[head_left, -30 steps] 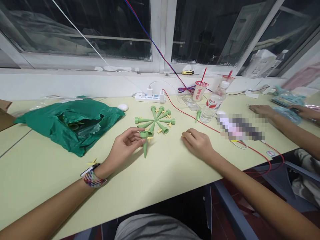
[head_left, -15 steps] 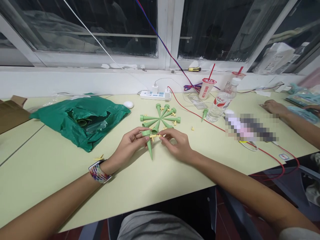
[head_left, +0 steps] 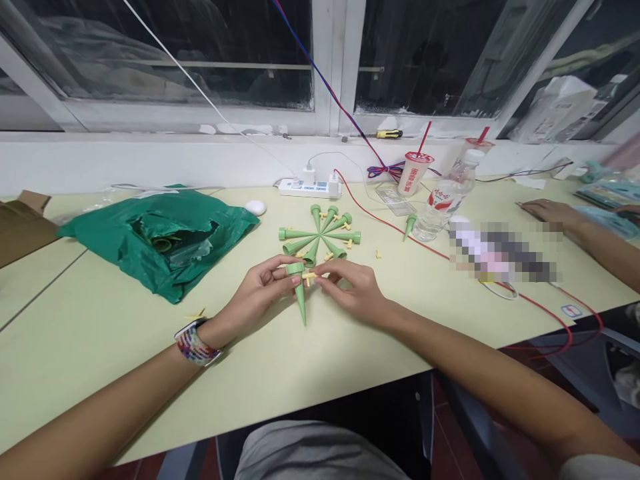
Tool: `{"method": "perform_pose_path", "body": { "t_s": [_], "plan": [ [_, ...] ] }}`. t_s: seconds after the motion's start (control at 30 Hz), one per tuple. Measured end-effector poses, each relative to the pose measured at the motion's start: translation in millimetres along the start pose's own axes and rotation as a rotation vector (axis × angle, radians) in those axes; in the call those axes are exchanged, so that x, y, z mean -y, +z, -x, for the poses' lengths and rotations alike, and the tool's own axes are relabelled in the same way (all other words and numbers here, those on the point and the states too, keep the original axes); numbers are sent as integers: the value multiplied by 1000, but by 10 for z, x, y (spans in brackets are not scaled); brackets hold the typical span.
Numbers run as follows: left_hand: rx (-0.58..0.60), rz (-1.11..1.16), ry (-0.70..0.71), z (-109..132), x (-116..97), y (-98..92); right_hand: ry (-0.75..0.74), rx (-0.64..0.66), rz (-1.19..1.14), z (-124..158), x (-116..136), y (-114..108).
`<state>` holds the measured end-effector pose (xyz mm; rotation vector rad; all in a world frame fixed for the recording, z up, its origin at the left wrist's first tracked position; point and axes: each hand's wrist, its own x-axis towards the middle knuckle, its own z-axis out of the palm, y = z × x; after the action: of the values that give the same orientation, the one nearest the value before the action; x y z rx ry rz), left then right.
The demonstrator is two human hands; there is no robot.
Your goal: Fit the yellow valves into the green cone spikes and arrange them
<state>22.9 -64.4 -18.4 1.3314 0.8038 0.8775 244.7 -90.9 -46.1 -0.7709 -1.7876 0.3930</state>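
Left hand (head_left: 260, 288) has a firm pinch on a green plastic watering spike (head_left: 300, 293) up by its wide collar. The fingers wrap the top, so part of the cup end is hidden, and the narrow tip points down, though I can't tell if it's touching the desk. Right hand (head_left: 353, 290) comes in from the other side, with thumb and first finger closed on a small pale yellow plastic piece (head_left: 310, 275) at the spike's mouth. Those fingers cover enough of it that its exact shape is hard to make out. Just past the hands on the cream tabletop (head_left: 110, 347), 8 matte green spikes (head_left: 320, 237) lie in a star, tips to the centre, with tiny yellow bits among them. 1 more spike (head_left: 410, 227) sits beside a clear plastic water bottle (head_left: 440, 203). On the left there's a crumpled glossy green plastic bag (head_left: 160, 220), its contents hard to make out. A pixelated blur (head_left: 500, 253) hides whatever's on the right, and a co-worker's hand (head_left: 547, 212) lies flat at the far right.
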Motion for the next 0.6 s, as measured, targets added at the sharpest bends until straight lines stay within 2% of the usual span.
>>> {"method": "perform_pose_path", "body": {
  "t_s": [0.17, 0.33, 0.5, 0.6],
  "plan": [
    [47, -94, 33, -3, 46, -30, 106, 114, -49, 4, 0, -13],
    [6, -47, 16, -12, 47, -31, 110, 94, -101, 22, -15, -15],
    [18, -15, 1, -2, 23, -14, 193, 160, -5, 3, -10, -53],
    [13, -4, 4, 0, 21, -13, 189, 135, -14, -9, -7, -57]
  ]
}}
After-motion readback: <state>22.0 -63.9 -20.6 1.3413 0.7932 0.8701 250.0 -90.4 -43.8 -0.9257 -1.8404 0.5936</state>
